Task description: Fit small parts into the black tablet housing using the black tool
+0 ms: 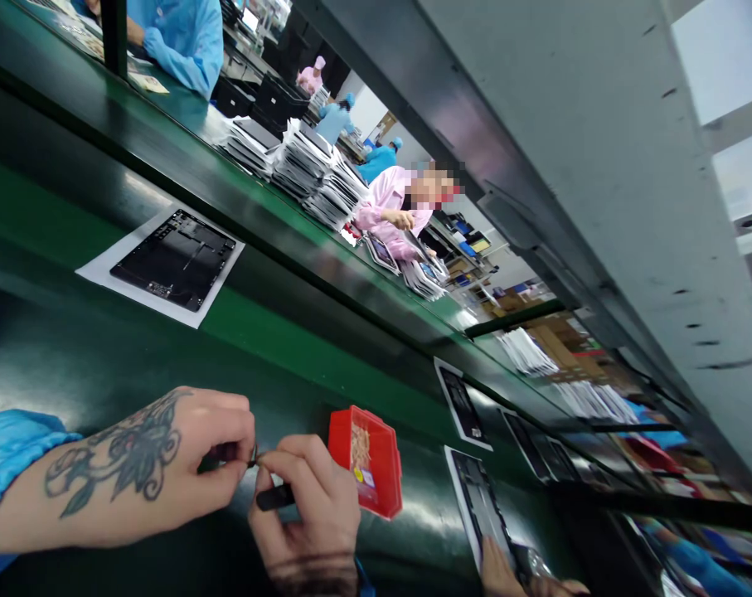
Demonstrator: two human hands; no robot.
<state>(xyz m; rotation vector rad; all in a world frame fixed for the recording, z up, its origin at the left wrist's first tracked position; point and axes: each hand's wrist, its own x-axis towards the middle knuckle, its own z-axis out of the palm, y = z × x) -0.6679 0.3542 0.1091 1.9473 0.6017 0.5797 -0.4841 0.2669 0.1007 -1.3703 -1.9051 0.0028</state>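
My left hand [164, 464], tattooed on its back, is closed in a pinch on a tiny part I cannot make out. It meets my right hand [307, 514], which grips a thin black tool [274, 497] and pinches at the same spot. Both hover over the green conveyor belt [288, 356]. A small red bin [366, 468] holding small parts sits just right of my right hand. A black tablet shell [175, 259] on a white sheet lies on the belt beyond my left hand.
More black shells on white sheets [463, 406] lie along the belt to the right; another person's hand [506, 572] touches one. Stacks of trays [313, 170] stand on the far shelf. Co-workers in blue and pink coats work opposite. A grey overhead rail [568, 166] runs diagonally.
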